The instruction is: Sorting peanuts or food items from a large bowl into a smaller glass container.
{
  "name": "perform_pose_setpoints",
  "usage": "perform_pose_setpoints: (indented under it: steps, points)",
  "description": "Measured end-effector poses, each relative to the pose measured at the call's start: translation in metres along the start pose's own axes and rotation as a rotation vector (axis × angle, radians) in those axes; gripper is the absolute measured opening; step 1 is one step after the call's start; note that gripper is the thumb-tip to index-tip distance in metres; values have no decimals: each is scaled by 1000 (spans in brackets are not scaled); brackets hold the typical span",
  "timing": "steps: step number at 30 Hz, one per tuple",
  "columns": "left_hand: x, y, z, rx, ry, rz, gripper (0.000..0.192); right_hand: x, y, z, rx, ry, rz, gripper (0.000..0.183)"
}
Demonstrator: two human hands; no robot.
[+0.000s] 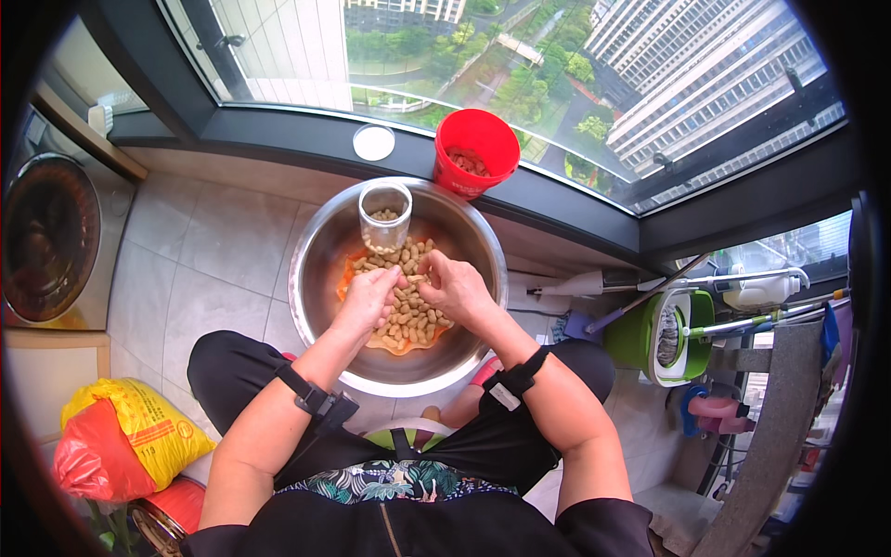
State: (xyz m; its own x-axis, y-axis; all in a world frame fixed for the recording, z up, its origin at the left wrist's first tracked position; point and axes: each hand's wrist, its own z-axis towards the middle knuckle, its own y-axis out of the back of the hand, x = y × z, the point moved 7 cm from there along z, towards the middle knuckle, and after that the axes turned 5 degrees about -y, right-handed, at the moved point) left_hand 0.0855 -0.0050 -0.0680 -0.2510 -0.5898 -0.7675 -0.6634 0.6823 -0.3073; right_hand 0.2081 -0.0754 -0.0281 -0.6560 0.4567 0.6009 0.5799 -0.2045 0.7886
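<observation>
Over a wide stainless steel basin (317, 230), both of my hands work close together. My right hand (454, 287) pinches a pale peanut (416, 278) between thumb and fingers. My left hand (367, 301) is beside it with its fingers curled; whether something small sits in them is hidden. Beneath my hands, unshelled peanuts (411, 324) lie heaped on an orange scalloped tray (400, 348) inside the basin. A clear jar (385, 226) with some shelled kernels stands at the basin's far side. Behind it, a red bucket (480, 143) on the window ledge holds peanut shells (468, 161).
A white lid (374, 142) lies on the ledge. To the right stand a green mop bucket (630, 334) and several long handles. Yellow and red plastic bags (139, 432) rest at lower left, near a front-loading washing machine (56, 237).
</observation>
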Motion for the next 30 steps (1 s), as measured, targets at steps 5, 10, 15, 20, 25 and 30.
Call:
perform_pose_setpoints:
  steps: [5,10,15,20,25,30]
  points:
    - [-5,-13,-1,168,26,125,26,5,4,1,107,-54,494,22]
    - [-3,-19,2,216,-46,97,22,-12,-16,-3,325,-400,1176,17]
    - [-5,-25,3,228,-197,222,16,-21,-25,-3,344,-443,1262,16]
    - [-11,-20,1,180,-155,150,17,-14,-25,0,355,-424,1259,14]
    - [-7,-12,4,176,-165,174,18,-22,-39,-1,408,-544,1424,10]
    - [-13,-17,3,217,-298,296,18,-19,-36,1,405,-484,1407,9]
